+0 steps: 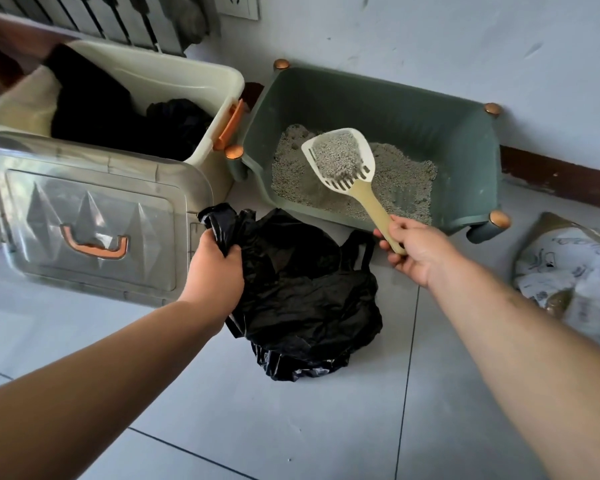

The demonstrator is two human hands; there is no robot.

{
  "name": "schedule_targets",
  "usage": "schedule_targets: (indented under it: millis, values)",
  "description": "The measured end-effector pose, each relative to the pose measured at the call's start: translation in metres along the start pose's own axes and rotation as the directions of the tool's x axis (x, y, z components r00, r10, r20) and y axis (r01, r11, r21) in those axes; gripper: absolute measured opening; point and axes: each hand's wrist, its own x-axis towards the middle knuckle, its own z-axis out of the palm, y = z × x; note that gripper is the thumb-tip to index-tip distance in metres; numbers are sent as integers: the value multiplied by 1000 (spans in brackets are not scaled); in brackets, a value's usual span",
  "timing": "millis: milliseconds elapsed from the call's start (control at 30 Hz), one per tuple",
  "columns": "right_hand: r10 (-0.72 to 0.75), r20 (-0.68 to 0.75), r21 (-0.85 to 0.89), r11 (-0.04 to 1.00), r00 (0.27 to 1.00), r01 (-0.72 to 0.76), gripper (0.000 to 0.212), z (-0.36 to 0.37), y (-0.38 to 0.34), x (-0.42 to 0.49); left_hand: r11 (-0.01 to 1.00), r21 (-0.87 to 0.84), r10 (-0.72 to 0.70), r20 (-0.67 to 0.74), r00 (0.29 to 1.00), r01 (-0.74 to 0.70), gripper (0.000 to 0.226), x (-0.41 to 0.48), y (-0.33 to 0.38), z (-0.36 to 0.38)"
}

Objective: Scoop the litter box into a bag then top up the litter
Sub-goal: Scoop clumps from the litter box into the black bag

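A green litter box (458, 133) with copper-coloured corner knobs stands against the wall, with grey litter (406, 174) across its floor. My right hand (413, 251) grips the tan handle of a white slotted scoop (340, 157), held above the litter and loaded with grey litter and a clump. A crumpled black plastic bag (302, 292) lies on the tiled floor in front of the box. My left hand (215, 268) grips the bag's upper left edge.
A cream storage bin (174, 77) holding dark bags stands left of the litter box. Its clear lid (84, 216) with an orange handle leans against it. A printed litter sack (575, 271) lies at the right. Grey floor tiles fill the foreground.
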Motion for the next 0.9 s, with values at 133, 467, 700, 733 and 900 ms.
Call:
schedule_targets:
  millis: [133, 467, 700, 733, 900]
  values:
    - [8, 16, -6, 1000, 1000, -7, 32, 6, -4, -5, 1000, -8, 13, -10, 1000, -13, 12, -1, 1, -5]
    - [-20, 42, -68, 997, 999, 22, 31, 7, -20, -22, 1000, 0, 24, -18, 1000, -24, 12, -4, 2, -8]
    - [-48, 42, -118, 992, 998, 53, 28, 6, -22, -32, 999, -8, 32, -19, 999, -32, 13, -3, 4, -8]
    - [-52, 40, -124, 991, 998, 56, 27, 6, -22, -33, 999, -8, 33, -18, 999, -33, 13, -3, 4, -8]
    - [-77, 55, -151, 985, 996, 85, 24, 5, -22, -43, 999, -10, 34, -24, 999, -35, 13, -1, 3, -8]
